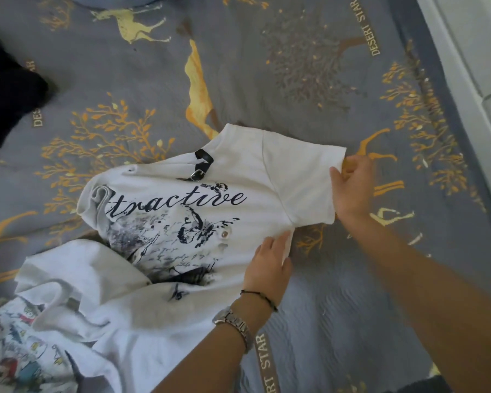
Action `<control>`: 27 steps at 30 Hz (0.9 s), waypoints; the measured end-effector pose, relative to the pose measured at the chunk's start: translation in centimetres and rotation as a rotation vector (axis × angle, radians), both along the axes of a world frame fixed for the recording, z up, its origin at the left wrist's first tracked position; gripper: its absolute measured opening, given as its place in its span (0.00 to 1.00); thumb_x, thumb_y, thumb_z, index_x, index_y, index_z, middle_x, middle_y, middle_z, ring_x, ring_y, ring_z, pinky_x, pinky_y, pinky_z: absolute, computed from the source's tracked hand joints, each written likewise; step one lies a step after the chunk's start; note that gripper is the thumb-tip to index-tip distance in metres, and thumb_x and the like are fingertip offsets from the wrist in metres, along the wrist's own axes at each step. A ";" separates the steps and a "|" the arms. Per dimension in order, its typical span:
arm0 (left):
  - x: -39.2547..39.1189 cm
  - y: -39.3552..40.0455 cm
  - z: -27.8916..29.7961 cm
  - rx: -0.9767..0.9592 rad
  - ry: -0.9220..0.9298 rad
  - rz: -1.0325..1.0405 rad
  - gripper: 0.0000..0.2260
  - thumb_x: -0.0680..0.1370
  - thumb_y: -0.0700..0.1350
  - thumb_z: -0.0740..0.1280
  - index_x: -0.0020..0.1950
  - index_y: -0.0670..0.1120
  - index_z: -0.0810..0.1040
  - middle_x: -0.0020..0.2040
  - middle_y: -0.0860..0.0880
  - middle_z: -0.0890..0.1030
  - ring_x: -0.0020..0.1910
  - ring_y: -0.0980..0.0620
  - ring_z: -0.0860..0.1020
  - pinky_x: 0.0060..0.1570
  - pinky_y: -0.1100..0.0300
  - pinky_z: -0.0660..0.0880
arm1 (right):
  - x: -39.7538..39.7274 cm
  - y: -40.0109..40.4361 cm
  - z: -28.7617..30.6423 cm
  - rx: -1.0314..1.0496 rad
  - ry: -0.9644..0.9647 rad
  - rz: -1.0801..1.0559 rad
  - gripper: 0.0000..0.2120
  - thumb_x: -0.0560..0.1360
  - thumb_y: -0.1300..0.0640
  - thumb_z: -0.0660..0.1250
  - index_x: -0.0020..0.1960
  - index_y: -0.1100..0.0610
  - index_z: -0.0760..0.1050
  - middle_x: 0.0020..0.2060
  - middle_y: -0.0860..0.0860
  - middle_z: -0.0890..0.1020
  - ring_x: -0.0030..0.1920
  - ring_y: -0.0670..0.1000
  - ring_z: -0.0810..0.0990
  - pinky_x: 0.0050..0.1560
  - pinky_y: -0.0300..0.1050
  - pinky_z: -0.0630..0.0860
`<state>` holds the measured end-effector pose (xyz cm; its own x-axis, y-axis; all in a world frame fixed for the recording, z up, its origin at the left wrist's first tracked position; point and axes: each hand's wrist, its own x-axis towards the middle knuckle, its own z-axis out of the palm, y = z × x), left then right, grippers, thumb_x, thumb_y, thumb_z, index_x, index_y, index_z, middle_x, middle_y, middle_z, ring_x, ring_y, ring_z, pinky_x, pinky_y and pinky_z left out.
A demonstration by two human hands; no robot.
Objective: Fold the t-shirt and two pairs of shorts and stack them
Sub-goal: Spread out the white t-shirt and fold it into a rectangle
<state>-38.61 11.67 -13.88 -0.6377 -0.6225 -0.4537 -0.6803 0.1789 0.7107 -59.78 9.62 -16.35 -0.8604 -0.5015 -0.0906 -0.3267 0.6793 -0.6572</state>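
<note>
A white t-shirt (pixel 238 177) with dark script lettering and a butterfly print lies spread and rumpled on the bed, collar pointing away from me. My right hand (pixel 352 191) pinches the edge of its right sleeve. My left hand (pixel 270 265) grips the shirt's side seam just below that sleeve. A light garment with a colourful cartoon print (pixel 17 350) lies bunched at the lower left, partly under the shirt's hem. A black garment (pixel 6 92) lies crumpled at the far left.
The grey bedspread (pixel 338 321) with orange trees and camels covers the whole surface. A white wall or furniture edge (pixel 471 46) runs along the right. A blue-grey fabric (pixel 111 0) shows at the top edge.
</note>
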 end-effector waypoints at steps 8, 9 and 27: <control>12.3 -5.0 4.3 -0.433 0.081 0.166 0.12 0.75 0.39 0.63 0.58 0.47 0.77 0.49 0.49 0.80 0.48 0.51 0.78 0.44 0.60 0.77 | 14.5 4.8 2.6 -0.105 -0.303 0.148 0.07 0.73 0.57 0.69 0.46 0.57 0.70 0.31 0.49 0.74 0.33 0.52 0.74 0.37 0.47 0.71; 14.7 -5.3 4.7 -0.468 0.063 0.204 0.11 0.75 0.40 0.63 0.56 0.47 0.78 0.48 0.49 0.80 0.45 0.51 0.78 0.43 0.59 0.77 | 16.4 5.8 2.6 -0.100 -0.321 0.155 0.08 0.73 0.57 0.69 0.46 0.58 0.71 0.32 0.51 0.74 0.34 0.53 0.74 0.38 0.48 0.71; 26.7 12.1 0.2 0.114 -0.273 0.660 0.15 0.74 0.48 0.68 0.58 0.45 0.73 0.51 0.48 0.76 0.47 0.48 0.76 0.49 0.53 0.76 | 32.4 18.5 0.8 0.083 -0.481 0.146 0.13 0.71 0.59 0.71 0.47 0.60 0.67 0.40 0.54 0.74 0.39 0.52 0.74 0.36 0.32 0.65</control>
